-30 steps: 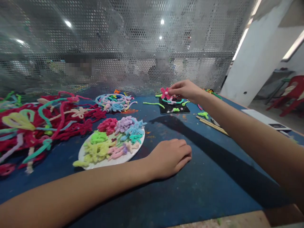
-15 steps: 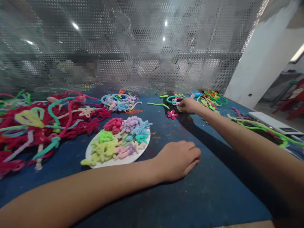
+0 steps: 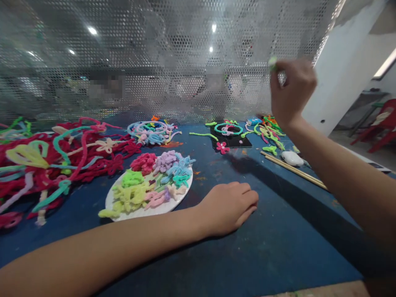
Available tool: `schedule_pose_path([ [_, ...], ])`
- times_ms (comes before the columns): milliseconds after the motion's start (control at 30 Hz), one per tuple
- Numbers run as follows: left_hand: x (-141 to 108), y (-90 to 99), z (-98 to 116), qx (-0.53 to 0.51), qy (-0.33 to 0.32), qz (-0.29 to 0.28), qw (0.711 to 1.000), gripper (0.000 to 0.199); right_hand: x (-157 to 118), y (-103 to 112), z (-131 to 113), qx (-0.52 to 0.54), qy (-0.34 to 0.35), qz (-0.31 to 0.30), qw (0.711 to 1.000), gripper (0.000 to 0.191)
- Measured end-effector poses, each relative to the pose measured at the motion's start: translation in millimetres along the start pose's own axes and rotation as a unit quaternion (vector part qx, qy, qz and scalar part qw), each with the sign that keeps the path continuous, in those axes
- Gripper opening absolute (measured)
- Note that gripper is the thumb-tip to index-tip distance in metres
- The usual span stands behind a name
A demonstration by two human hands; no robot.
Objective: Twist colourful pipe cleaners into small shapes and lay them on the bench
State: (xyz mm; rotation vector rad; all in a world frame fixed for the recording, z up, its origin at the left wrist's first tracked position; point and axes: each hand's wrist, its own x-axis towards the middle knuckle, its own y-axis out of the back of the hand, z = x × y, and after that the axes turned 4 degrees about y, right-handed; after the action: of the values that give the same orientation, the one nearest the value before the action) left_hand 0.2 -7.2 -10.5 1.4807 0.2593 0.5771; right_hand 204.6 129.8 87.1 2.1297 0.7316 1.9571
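My right hand (image 3: 292, 88) is raised above the far right of the table. Thumb and forefinger pinch a small pale green fuzzy piece (image 3: 272, 62), blurred, perhaps pipe cleaner. My left hand (image 3: 230, 208) rests on the blue tabletop, fingers curled and pressed together; whatever is under them is hidden. By my left forearm a white plate (image 3: 173, 206) holds small pipe-cleaner shapes in several colours. Farther back lies a black board (image 3: 246, 143) with a turquoise pipe-cleaner ring (image 3: 240, 129) and, at its front edge, a pink pipe-cleaner flower (image 3: 222, 147).
At left spreads a big heap of red pipe-cleaner shapes (image 3: 83, 163). Blue and lilac pieces (image 3: 153, 134) lie at the back. To the right are two wooden sticks (image 3: 293, 170), a white glue gun or similar object (image 3: 291, 158) and green pieces. A perforated metal screen (image 3: 173, 53) stands behind.
My right hand has lifted from the black board, up and to the right, with the pale green piece in its pinch. My left hand has stayed in place. The view has shifted slightly.
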Motion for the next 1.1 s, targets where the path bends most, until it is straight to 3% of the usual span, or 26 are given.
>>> schedule_pose_path([
  [100, 0.0, 0.6, 0.2, 0.005, 0.003, -0.001, 1.0, 0.017, -20.3, -15.3, 22.0, -0.032, 0.038, -0.147, 0.988, 0.027],
  [200, -0.6, 0.9, -0.1, 0.002, -0.001, -0.002, 1.0, 0.017, -34.8, -30.7, 26.8, -0.034, 0.082, -0.208, 0.974, 0.028],
  [367, -1.3, 1.7, -0.1, 0.011, 0.0, 0.001, 1.0, 0.017, -26.8, -29.2, -16.2, 0.02, 0.187, -0.272, 0.944, 0.031],
  [500, -1.1, 2.3, 0.9, 0.018, -0.003, -0.004, 1.0, 0.017, -34.8, -28.5, -55.3, 0.04, 0.302, -0.371, 0.877, 0.023],
  [600, -1.3, 1.2, 1.5, 0.017, -0.001, 0.005, 1.0, 0.017, -54.5, -39.2, -68.3, 0.003, 0.333, -0.413, 0.848, 0.025],
  [767, -3.8, -3.5, 1.9, 0.016, -0.008, 0.023, 1.0, 0.019, -64.1, -50.1, -70.6, -0.043, 0.33, -0.421, 0.844, 0.017],
  [933, -6.2, -8.0, 1.7, 0.01, -0.015, 0.048, 0.999, 0.018, -46.5, -37.7, -90.3, 0.002, 0.352, -0.354, 0.867, 0.02],
  [1033, -5.8, -8.1, 1.4, 0.002, -0.016, 0.036, 0.999, 0.018, -44.2, -28.4, -121.9, 0.122, 0.318, -0.277, 0.899, 0.022],
  [1100, -5.2, -7.7, 0.8, -0.01, -0.015, 0.017, 1.0, 0.017, -47.5, -23.1, -148.3, 0.241, 0.278, -0.253, 0.895, 0.017],
])
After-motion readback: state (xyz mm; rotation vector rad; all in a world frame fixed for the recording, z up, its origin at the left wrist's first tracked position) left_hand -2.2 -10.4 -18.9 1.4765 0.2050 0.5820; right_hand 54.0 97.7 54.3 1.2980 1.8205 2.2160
